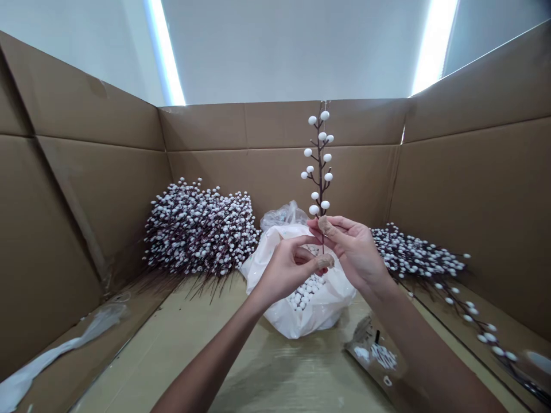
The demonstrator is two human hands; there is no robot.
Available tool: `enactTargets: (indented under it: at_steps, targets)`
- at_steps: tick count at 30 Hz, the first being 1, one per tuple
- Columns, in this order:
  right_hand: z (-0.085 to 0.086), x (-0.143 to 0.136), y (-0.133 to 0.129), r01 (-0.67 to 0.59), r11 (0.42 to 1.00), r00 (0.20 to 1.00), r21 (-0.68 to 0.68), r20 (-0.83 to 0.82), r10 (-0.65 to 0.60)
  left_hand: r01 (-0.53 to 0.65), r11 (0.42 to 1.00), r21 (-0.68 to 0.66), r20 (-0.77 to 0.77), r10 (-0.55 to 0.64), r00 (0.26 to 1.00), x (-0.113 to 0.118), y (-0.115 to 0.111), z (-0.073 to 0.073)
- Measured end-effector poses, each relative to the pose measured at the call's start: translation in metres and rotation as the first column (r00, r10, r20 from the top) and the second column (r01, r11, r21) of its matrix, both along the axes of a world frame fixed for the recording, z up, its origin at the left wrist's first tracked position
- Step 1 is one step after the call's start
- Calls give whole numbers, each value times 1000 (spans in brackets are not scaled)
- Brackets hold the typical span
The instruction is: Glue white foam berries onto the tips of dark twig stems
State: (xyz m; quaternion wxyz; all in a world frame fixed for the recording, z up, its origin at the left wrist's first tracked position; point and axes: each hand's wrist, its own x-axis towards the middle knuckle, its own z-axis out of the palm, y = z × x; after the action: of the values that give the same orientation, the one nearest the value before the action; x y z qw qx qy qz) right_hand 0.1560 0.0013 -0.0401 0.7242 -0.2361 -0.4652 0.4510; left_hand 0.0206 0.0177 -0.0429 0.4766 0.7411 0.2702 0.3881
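1. Sprigs (198, 229) are lying left of the left fingers (310, 266).
2. Those fingers are curling by the stem's (321, 183) foot; gripping, I cannot tell.
3. Below them, a bag (331, 312) is gaping, probably for reaching beads (302, 295).
4. Right fingers (338, 235) are pinching the stem, apparently holding it upright above.

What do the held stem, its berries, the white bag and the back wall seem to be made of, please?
Stem: perhaps plastic-coated wire; thin, dark, branching, but the look leaves this open.
Berries: maybe foam or plastic; smooth, white, rounded.
White bag: probably thin plastic; slightly glossy, with soft creases.
Back wall: cardboard, matte brown, with straight fold lines.
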Motion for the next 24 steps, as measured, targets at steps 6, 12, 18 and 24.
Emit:
enactTargets:
  at_steps: [6, 12, 18, 24]
  targets:
    - [4, 7, -3, 57, 998, 981, -25, 186, -51, -97, 989, 110, -6, 98, 995, 2, -4, 0]
    - [16, 29, -6, 206, 970, 914, 132, 328, -239, -123, 985, 119, -31, 128, 991, 5, -5, -2]
    - [22, 35, -10, 72, 990, 980, 117, 177, -92, 13, 990, 137, -105, 2, 994, 16, -8, -15]
    - [25, 32, -14, -76, 996, 991, 43, 109, 71, 42, 988, 148, -111, -26, 994, 24, -12, -23]
